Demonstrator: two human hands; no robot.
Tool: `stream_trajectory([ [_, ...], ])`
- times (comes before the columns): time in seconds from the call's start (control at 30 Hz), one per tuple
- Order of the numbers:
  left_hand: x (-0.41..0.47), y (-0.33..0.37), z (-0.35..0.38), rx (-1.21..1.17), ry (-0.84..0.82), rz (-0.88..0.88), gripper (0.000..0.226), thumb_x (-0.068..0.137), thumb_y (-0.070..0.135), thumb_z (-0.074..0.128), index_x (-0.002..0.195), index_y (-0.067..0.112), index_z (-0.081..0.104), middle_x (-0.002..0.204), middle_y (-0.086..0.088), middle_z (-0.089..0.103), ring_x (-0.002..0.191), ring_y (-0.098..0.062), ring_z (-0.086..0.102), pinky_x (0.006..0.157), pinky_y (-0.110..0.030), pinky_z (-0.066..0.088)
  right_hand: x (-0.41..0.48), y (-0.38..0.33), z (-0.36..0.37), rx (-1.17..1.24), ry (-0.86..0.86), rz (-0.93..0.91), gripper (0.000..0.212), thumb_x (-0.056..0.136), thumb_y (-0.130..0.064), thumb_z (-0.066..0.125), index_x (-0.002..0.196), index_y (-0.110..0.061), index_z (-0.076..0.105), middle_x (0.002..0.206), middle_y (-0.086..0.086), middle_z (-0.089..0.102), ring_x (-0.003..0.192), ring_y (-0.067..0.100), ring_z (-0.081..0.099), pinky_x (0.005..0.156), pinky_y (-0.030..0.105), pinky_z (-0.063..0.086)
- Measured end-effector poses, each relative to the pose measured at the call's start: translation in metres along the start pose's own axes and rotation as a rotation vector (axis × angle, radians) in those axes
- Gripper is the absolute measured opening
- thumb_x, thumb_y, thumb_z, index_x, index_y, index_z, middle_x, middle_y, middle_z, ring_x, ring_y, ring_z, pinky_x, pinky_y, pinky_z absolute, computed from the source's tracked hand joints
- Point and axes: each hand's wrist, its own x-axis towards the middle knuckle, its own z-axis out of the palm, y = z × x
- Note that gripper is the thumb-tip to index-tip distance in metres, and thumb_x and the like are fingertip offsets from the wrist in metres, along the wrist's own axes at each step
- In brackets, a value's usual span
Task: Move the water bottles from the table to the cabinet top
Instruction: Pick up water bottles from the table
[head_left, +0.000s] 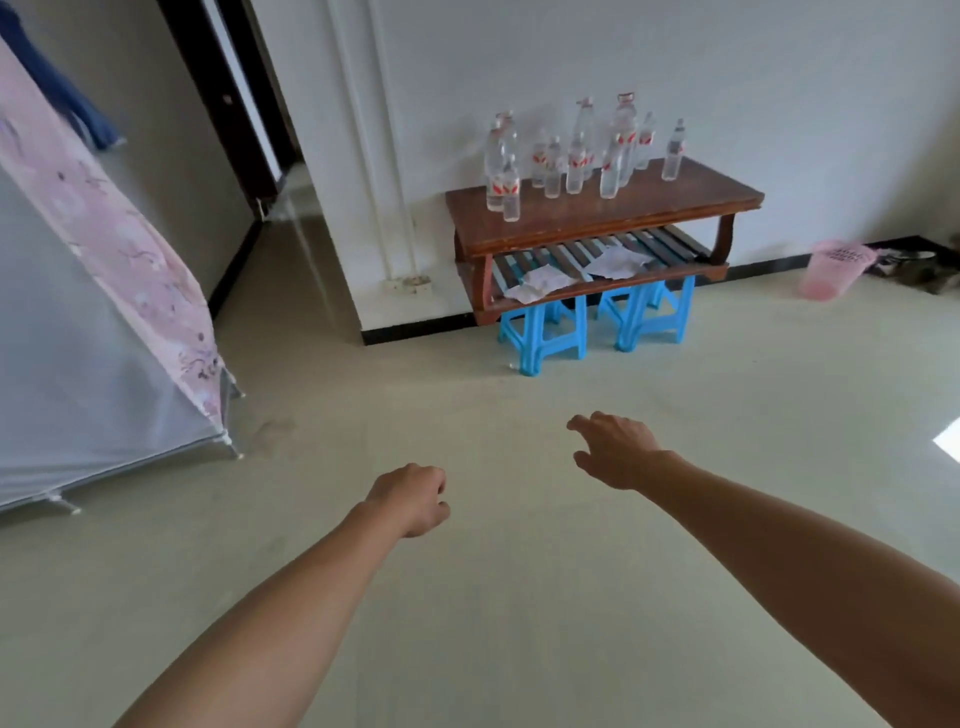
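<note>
Several clear water bottles (576, 161) with red-and-white labels stand on a low brown wooden table (691, 195) against the far wall. Both of my arms reach forward over the floor, well short of the table. My left hand (413, 499) hangs with loosely curled fingers and holds nothing. My right hand (613, 447) is spread, fingers relaxed, also holding nothing. No cabinet is in view.
Two blue plastic stools (545, 332) sit under the table, whose slatted lower shelf holds papers (618, 260). A pink basket (836, 267) lies on the floor at right. A pink-trimmed mesh tent (104, 322) stands at left beside a dark doorway (234, 104).
</note>
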Motion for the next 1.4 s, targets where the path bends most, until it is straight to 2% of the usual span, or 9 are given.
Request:
stream_trajectory([
  [0.2,0.155,0.039,-0.06,0.038,0.003,0.115,0.038,0.092,0.034,0.051,0.126,0.019,0.054,0.128,-0.007,0.055,0.112,-0.027,0.055,0.089,-0.033,0.044,0.121,0.072,-0.006,0.042,-0.021,0.088,0.05,0.094,-0.036,0.048,0.143,-0.026,0.038,0.133,0.005,0.052,0.118,0.026,0.054,0.089,0.034,0.043],
  [0.47,0.353,0.067,-0.151,0.008,-0.004,0.064,0.037,0.091,0.036,0.051,0.124,0.02,0.055,0.127,-0.005,0.057,0.109,-0.026,0.057,0.087,-0.033,0.045,0.324,0.165,-0.05,0.074,-0.026,0.092,0.05,0.094,-0.035,0.049,0.142,-0.025,0.04,0.131,0.005,0.054,0.116,0.026,0.055,0.087,0.033,0.044],
  [0.8,0.554,0.045,-0.235,-0.052,0.021,0.007,0.035,0.091,0.037,0.053,0.121,0.021,0.057,0.124,-0.004,0.058,0.109,-0.026,0.057,0.083,-0.03,0.045,0.544,0.215,-0.108,0.055,-0.006,0.002,0.049,0.094,-0.036,0.05,0.141,-0.023,0.041,0.135,0.005,0.052,0.12,0.026,0.054,0.09,0.035,0.045],
  [0.93,0.652,0.034,-0.27,-0.052,0.046,0.044,0.033,0.09,0.039,0.053,0.118,0.021,0.057,0.121,-0.004,0.06,0.107,-0.026,0.058,0.083,-0.032,0.046,0.636,0.231,-0.118,0.069,-0.007,0.021,0.048,0.093,-0.034,0.051,0.139,-0.024,0.044,0.137,0.002,0.051,0.122,0.025,0.052,0.092,0.038,0.046],
  [1.07,0.743,0.019,-0.315,-0.09,0.07,0.09,0.024,0.089,0.038,0.056,0.106,0.021,0.061,0.109,-0.001,0.062,0.094,-0.023,0.061,0.075,-0.03,0.046,0.723,0.247,-0.134,0.066,-0.016,0.056,0.041,0.091,-0.038,0.053,0.13,-0.025,0.05,0.129,0.003,0.057,0.117,0.026,0.056,0.092,0.038,0.047],
  [1.27,0.867,0.003,-0.399,-0.092,0.175,0.113,0.026,0.09,0.038,0.053,0.109,0.022,0.06,0.103,-0.001,0.065,0.092,-0.023,0.062,0.077,-0.032,0.049,0.831,0.267,-0.168,0.131,-0.009,0.103,0.047,0.09,-0.037,0.053,0.136,-0.03,0.045,0.135,-0.001,0.053,0.119,0.023,0.055,0.092,0.037,0.047],
  [1.4,0.928,0.016,-0.431,-0.137,0.318,0.169,0.032,0.094,0.039,0.051,0.119,0.021,0.057,0.103,0.001,0.067,0.092,-0.019,0.063,0.073,-0.032,0.05,0.892,0.292,-0.189,0.13,0.0,0.142,0.038,0.092,-0.033,0.051,0.129,-0.025,0.048,0.118,0.001,0.058,0.106,0.023,0.06,0.081,0.033,0.049],
])
